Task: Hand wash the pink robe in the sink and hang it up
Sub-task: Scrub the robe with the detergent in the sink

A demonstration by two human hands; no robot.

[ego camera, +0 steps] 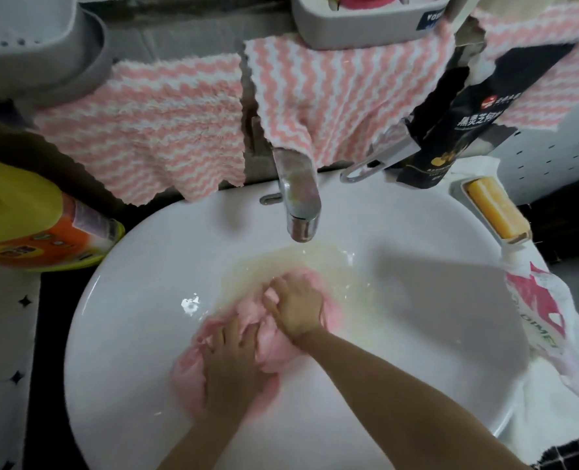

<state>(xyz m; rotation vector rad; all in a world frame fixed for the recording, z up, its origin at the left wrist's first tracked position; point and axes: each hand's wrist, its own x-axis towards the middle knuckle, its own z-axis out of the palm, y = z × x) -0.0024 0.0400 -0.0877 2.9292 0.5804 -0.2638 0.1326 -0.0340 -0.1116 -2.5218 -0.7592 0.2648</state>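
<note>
The pink robe lies bunched up and wet at the bottom of the white sink, in shallow cloudy water. My left hand presses down on its near left part, fingers spread and dug into the cloth. My right hand grips the far part of the bundle with curled fingers. Both hands cover much of the robe. The chrome faucet stands above the bundle, and no water runs from it.
Pink-and-white striped towels hang behind the sink. A yellow soap bar sits in a dish at the right rim. A pink-and-white pouch lies beside it. An orange and yellow detergent bottle stands left. A black bottle stands behind the faucet.
</note>
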